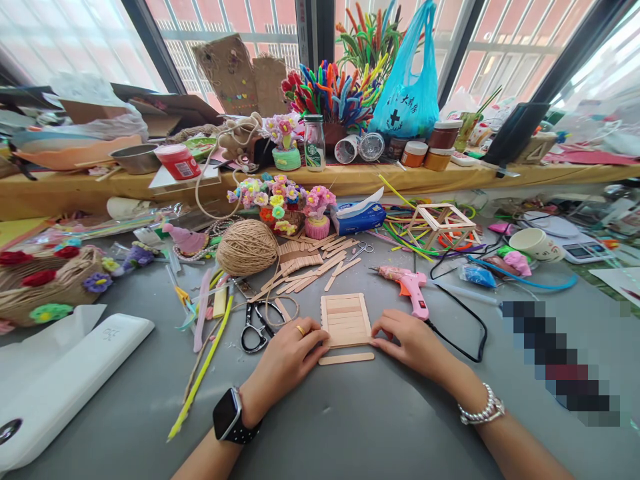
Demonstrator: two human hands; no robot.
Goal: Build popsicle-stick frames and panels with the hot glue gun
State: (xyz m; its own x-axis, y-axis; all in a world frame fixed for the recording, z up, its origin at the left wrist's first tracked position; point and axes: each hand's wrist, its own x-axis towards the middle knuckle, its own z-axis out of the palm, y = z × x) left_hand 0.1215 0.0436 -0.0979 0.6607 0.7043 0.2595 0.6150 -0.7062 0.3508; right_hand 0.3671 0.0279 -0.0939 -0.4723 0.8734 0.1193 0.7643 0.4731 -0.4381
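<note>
A square panel of wooden craft sticks [346,321] lies on the grey table, its sticks side by side with others framing the edges. My left hand [296,343], with a ring and a watch, has its fingers closed at the panel's lower left corner. At the lower right corner, the thumb and fingers of my right hand [406,339] pinch the edge. Just below the panel lies a single loose craft stick [347,359], close to my left fingertips. A pink hot glue gun [406,285] rests beyond my right hand, and black-handled scissors [260,327] lie beside my left.
Loose craft sticks [315,277] are scattered behind the panel near a twine ball [247,247] and small scissors [363,249]. The glue gun's black cord [481,333] loops to the right. A white device [75,393] lies at left. An open stick frame [443,227] stands at back right.
</note>
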